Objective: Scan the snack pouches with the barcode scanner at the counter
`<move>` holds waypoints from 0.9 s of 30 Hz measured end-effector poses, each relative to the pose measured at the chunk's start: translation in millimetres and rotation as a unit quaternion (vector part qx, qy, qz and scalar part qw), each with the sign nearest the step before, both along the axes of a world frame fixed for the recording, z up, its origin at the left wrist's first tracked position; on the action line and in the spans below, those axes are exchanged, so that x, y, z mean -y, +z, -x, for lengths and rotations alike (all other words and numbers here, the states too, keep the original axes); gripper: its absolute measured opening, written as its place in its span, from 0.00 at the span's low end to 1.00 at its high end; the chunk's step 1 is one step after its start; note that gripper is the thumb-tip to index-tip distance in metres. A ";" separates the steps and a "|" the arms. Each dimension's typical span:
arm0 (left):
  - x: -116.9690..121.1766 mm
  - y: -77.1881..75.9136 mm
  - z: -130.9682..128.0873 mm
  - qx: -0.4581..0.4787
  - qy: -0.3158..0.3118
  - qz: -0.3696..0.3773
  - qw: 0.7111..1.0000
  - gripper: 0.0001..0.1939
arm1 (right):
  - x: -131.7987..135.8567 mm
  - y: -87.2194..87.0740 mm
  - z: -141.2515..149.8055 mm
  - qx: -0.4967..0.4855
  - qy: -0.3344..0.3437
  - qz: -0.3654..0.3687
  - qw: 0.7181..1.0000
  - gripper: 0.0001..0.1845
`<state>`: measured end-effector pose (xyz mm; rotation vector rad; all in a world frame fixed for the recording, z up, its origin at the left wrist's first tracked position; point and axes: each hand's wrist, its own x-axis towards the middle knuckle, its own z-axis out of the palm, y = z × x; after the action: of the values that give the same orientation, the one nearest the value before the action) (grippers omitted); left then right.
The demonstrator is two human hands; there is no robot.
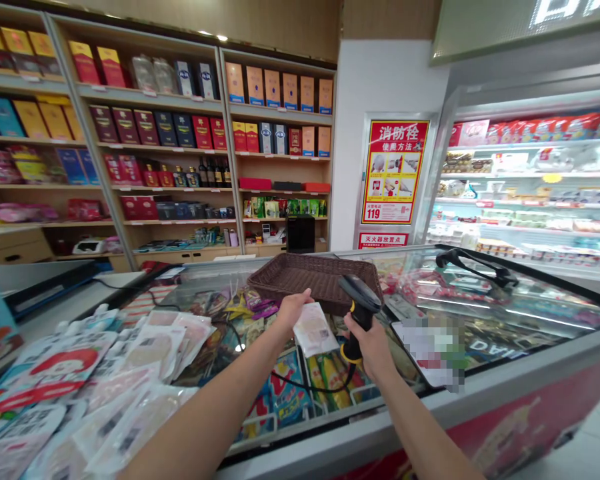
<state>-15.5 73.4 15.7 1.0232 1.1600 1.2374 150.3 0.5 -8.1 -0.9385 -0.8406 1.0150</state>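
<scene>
I'm seemingly scanning, left grip [293, 311] pinching a packet [315, 331], right grip [373, 343] round a scanner [363, 297] at its two o'clock, aim needed.

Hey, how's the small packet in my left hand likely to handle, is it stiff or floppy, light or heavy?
The packet is probably light: the left hand holds it only near its upper edge. Its thin, flat shape suggests it may bend somewhat. Its smooth, plastic-looking wrapper could be a little slippery.
</scene>
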 end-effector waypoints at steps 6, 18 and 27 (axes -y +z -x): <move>29.8 20.7 73.2 -0.096 0.024 -0.159 0.982 0.20 | -15.3 12.3 57.8 -0.034 0.289 0.043 0.956 0.23; 24.8 9.3 121.1 -0.164 0.201 -0.162 0.952 0.21 | -44.2 1.2 115.9 -0.066 0.363 0.040 0.929 0.25; 62.9 -11.2 103.5 0.084 -0.026 -0.015 0.996 0.29 | -54.0 -6.9 103.6 -0.095 0.199 0.010 0.975 0.24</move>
<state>-119.0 10.5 4.6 0.9456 0.9816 1.2765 46.7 54.5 -15.0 -0.6874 -0.8758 1.4364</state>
